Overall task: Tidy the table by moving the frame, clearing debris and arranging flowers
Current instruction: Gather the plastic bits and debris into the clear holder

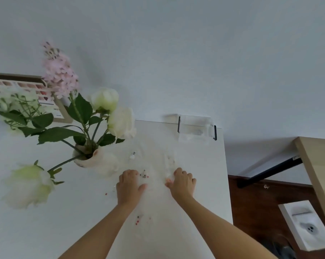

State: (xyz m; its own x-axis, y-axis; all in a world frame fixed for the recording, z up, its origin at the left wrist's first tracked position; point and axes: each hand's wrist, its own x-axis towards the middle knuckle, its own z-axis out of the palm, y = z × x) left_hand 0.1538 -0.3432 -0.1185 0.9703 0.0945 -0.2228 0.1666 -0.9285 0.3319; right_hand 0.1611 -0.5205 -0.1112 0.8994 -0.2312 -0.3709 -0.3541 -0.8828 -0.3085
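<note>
White table: both hands seemingly flat beside debris

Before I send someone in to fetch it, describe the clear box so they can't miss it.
Start at the white table and go to its far right corner by the wall. The clear box sits there, away from the vase. It is see-through, with a dark clip on each end.

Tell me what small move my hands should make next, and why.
Probably sweep the left hand and right hand inward, gathering the small beads lying between them; more beads sit loose nearer you on the table.
</note>
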